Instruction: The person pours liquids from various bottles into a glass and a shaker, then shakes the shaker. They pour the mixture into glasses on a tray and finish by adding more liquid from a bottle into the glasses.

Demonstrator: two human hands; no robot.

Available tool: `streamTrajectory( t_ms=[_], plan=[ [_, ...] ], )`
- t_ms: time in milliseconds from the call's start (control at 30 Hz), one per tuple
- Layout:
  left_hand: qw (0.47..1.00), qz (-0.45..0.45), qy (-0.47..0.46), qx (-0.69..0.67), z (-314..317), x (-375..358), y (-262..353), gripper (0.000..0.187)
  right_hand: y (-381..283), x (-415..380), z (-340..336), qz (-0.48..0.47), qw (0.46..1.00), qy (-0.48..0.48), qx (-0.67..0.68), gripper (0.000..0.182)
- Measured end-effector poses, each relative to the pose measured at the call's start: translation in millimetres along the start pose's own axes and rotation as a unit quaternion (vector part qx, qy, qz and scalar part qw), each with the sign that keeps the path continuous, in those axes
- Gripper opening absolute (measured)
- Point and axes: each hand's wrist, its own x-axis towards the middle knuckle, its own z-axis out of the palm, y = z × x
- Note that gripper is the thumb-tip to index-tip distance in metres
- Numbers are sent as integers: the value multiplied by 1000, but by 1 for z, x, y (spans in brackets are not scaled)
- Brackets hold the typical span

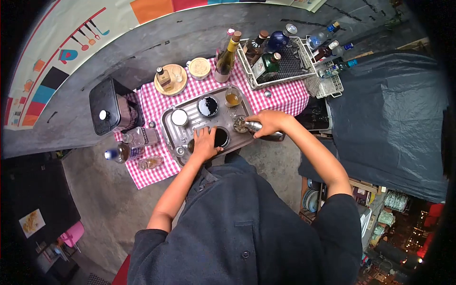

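Over on the far left a black box-shaped appliance [108,105] is sitting at the edge of the red checked cloth [156,171], and just in front of it a couple of clear bottles [135,145] are lying on their sides next to a small glass [151,163]. Behind them a round wooden board [181,84] is carrying a little square bottle. In the middle, the metal tray [167,127] is holding a white-topped cup, a dark bowl [208,106] and a glass of amber liquid [232,99]. The left hand [205,142] is resting flat on the tray with the fingers spread a bit, covering the near rim of a dark cup [221,138]. Moving right, the right hand [269,122] is wrapping its fingers tight around a metal shaker [264,131], which is tipping over a small glass [240,123] on the tray's right end. Behind that a tall wine bottle [227,57] is standing on the cloth, and a white wire basket [300,66] is holding more bottles [266,57] at the far right.
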Motion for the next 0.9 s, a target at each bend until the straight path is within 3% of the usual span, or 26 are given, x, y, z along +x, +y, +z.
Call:
streamTrajectory(
  t_ms=[233,300,467,567,600,667,700,733,800,900],
  plan=[
    [1000,-4,9,7,5,0,0,97,19,25,15,75,994,-53,66,82],
    [1000,-12,6,5,5,1,1,97,26,29,18,102,981,-55,153,80],
    [999,-33,1,-5,5,0,4,97,41,33,31,66,961,-53,262,71],
    [999,-34,14,-6,6,-1,5,97,40,29,39,102,873,-73,471,61],
    [999,-36,13,-10,6,0,5,96,39,27,40,100,874,-75,470,61],
    [999,-42,12,-13,7,-1,6,96,37,22,43,143,774,-84,611,50],
    [999,-42,17,-11,6,-1,6,96,35,18,43,132,730,-101,663,51],
    [999,-42,22,-9,6,-1,7,96,37,18,47,131,730,-103,663,51],
    [999,-44,27,-7,8,-1,8,96,36,17,55,114,622,-79,771,55],
    [998,-54,33,-3,10,-2,10,96,33,15,59,92,574,-80,810,60]
  ],
)
